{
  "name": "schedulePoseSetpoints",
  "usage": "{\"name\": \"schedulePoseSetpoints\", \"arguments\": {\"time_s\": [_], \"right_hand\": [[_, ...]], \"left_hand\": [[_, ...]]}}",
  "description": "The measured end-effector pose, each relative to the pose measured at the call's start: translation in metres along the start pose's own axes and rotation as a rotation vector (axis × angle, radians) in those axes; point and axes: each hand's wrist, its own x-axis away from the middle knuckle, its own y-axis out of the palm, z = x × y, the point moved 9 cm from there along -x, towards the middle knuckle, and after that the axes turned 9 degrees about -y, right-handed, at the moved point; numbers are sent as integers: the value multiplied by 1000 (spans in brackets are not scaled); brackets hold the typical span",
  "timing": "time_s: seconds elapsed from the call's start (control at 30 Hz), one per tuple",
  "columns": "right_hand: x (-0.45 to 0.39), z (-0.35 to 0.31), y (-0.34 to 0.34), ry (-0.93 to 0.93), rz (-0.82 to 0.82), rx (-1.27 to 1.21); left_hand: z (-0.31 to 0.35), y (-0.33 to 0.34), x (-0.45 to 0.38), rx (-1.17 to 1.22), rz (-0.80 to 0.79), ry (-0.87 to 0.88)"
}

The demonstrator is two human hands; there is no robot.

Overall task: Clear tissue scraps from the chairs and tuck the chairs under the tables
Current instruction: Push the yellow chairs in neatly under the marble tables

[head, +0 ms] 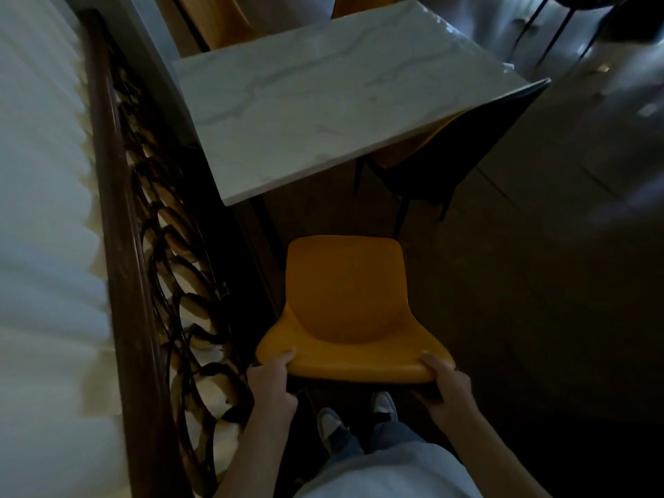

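Both hands, L (pixel 270 384) & R (pixel 446 388), grip chair (pixel 346 300) back edge; table (pixel 334 106) edge just ahead.

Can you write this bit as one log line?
left hand grips orange chair back | right hand grips it | chair short of marble table

chair (pixel 345 300) before table (pixel 334 106), railing (pixel 118 246) left

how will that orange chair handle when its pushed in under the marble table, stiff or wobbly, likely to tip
The orange chair looks like a rigid moulded shell, so it should probably move as one stiff piece. The left hand and right hand both grip the backrest top, so a high push might rock it forward if its legs, mostly hidden, catch. Its smooth seat looks somewhat slippery.
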Motion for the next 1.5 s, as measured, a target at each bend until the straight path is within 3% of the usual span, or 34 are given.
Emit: {"name": "schedulePoseSetpoints", "arguments": {"time_s": [0.13, 0.6, 0.93, 1.5], "right_hand": [[4, 0, 7, 59, -20, -96], [-24, -38, 3, -8, -7, 76], [-77, -115, 44, 2, -91, 134], [-194, -251, 138, -38, -239, 259]], "left_hand": [[3, 0, -1, 15, -19, 1], [7, 28, 2, 82, -57, 103], [49, 93, 21, 100, -7, 203], [117, 223, 30, 225, 49, 221]]}}
